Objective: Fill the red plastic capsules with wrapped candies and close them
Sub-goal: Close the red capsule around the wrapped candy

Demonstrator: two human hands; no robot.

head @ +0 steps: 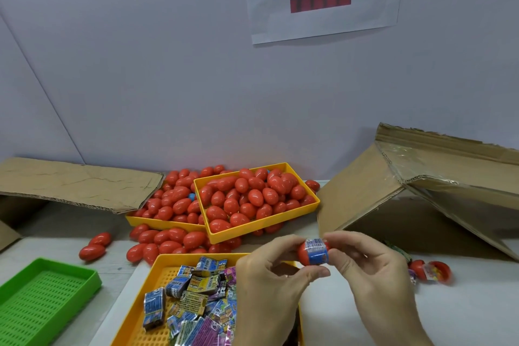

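Candies (196,306) filled yellow tray (157,267) | left hand (269,284) and right hand (373,275) pinched blue-wrapped red capsule (313,251) between curled fingertips

Red capsules (244,202) fill a yellow tray (280,220). A red capsule with a blue band (314,252) shows at 6 o'clock. Blue, yellow and purple printed candies (196,306) lie in a yellow perforated tray (146,284); a green slotted tray (42,298) sits at 8 o'clock.
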